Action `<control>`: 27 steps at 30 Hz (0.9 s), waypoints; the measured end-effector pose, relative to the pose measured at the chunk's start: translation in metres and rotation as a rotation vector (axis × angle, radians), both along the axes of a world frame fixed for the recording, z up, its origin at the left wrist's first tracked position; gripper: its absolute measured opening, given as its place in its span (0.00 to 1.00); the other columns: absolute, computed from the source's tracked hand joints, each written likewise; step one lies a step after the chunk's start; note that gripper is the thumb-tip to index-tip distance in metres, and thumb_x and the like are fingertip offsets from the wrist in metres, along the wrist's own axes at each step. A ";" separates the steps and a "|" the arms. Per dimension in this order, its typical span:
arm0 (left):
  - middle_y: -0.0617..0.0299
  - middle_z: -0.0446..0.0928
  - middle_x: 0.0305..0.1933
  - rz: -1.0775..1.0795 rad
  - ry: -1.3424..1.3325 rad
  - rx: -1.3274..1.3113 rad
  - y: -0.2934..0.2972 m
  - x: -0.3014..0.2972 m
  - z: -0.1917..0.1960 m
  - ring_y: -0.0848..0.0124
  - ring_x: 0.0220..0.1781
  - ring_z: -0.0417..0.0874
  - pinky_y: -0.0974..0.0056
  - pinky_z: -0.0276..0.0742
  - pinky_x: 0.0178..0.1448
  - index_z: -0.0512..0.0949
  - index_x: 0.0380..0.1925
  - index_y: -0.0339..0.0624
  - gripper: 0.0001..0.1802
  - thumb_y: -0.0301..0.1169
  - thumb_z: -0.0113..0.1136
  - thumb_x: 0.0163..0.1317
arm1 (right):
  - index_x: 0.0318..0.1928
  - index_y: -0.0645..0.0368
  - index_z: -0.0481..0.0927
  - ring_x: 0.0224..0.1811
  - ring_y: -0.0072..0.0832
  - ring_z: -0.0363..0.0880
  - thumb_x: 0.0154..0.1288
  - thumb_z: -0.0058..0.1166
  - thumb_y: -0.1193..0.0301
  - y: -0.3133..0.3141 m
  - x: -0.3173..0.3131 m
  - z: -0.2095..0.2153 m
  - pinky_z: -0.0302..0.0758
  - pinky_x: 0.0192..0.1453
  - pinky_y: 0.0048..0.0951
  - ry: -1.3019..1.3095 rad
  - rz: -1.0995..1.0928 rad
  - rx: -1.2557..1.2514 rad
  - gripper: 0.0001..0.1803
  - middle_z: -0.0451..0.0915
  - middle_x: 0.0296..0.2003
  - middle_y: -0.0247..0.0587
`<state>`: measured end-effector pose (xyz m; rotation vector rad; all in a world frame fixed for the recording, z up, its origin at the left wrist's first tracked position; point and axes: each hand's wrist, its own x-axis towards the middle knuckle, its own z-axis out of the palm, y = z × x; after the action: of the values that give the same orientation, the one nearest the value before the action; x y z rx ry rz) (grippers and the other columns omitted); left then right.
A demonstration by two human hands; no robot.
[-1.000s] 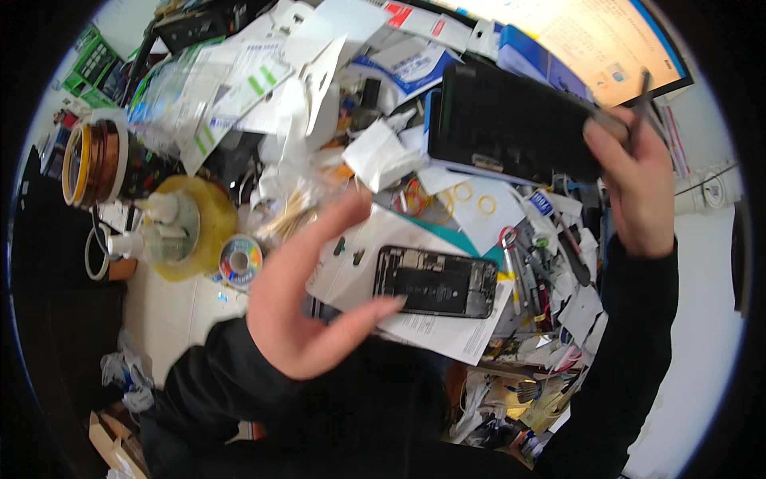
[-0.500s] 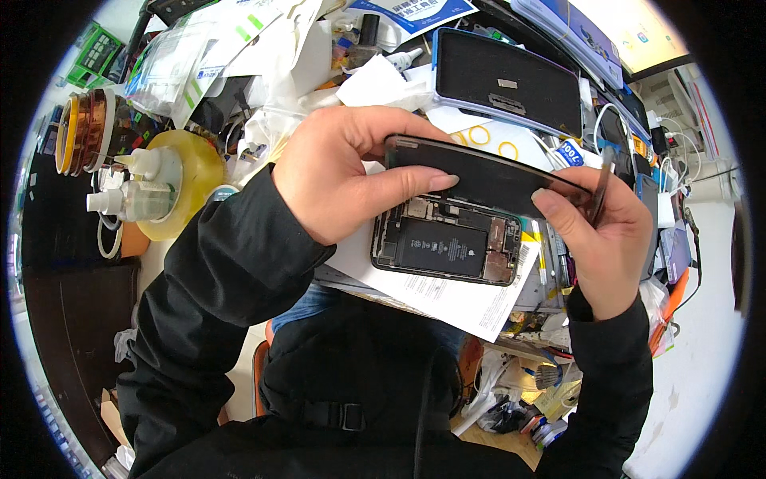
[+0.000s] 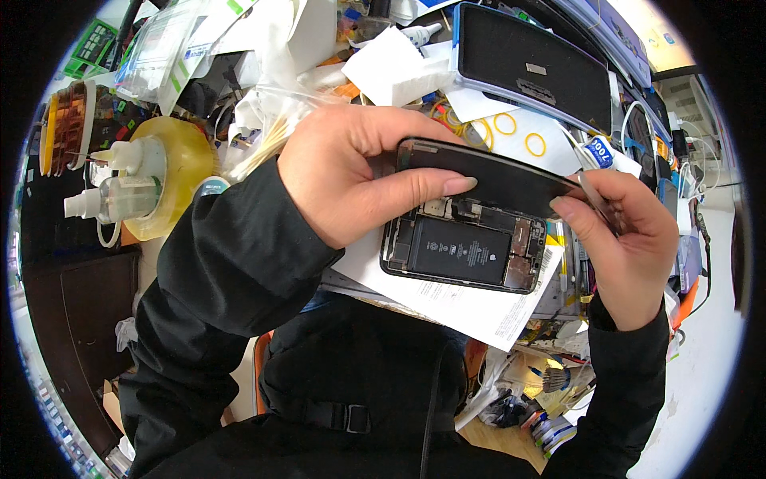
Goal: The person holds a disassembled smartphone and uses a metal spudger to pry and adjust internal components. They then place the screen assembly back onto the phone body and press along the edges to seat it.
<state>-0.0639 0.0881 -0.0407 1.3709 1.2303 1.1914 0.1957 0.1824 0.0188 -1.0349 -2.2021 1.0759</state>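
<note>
Both hands are up over the cluttered bench, and between them sits the dark phone screen panel [image 3: 511, 180], held just above the opened phone body [image 3: 465, 249]. The left hand [image 3: 359, 180] wraps the panel's left end, thumb laid flat along its face and fingers curled behind. The right hand [image 3: 630, 239] pinches the panel's right edge between thumb and fingers, with a thin metal tool [image 3: 598, 199] tucked in the same grip. The phone body lies face-open on a white printed sheet [image 3: 471, 307], battery and boards showing. Off to the left stands a roll of clear tape [image 3: 179, 172] with small dropper bottles [image 3: 120, 195] beside it; a black tray [image 3: 531, 68] rests behind.
</note>
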 end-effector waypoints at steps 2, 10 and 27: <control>0.56 0.89 0.47 -0.009 0.003 0.013 0.001 0.000 0.000 0.73 0.46 0.89 0.69 0.85 0.54 0.85 0.51 0.33 0.14 0.20 0.72 0.65 | 0.47 0.66 0.84 0.42 0.21 0.86 0.62 0.69 0.84 0.001 0.001 0.001 0.80 0.50 0.21 -0.029 0.008 -0.002 0.13 0.88 0.41 0.39; 0.54 0.89 0.48 -0.014 0.001 0.106 0.005 0.003 -0.010 0.72 0.48 0.89 0.68 0.85 0.56 0.84 0.53 0.31 0.16 0.19 0.70 0.65 | 0.50 0.66 0.83 0.43 0.22 0.86 0.63 0.69 0.83 0.007 0.007 -0.005 0.80 0.52 0.22 -0.082 0.028 0.049 0.15 0.87 0.42 0.40; 0.53 0.89 0.45 -0.044 0.060 0.211 0.005 0.002 -0.014 0.71 0.45 0.89 0.68 0.85 0.53 0.86 0.49 0.33 0.13 0.21 0.71 0.65 | 0.53 0.63 0.84 0.46 0.21 0.85 0.65 0.67 0.83 -0.002 0.015 -0.002 0.78 0.51 0.20 -0.250 0.067 0.248 0.16 0.88 0.48 0.42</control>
<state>-0.0623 0.0935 -0.0544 1.5908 1.1340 1.2858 0.2108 0.1804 0.0166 -1.0359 -2.5082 0.7059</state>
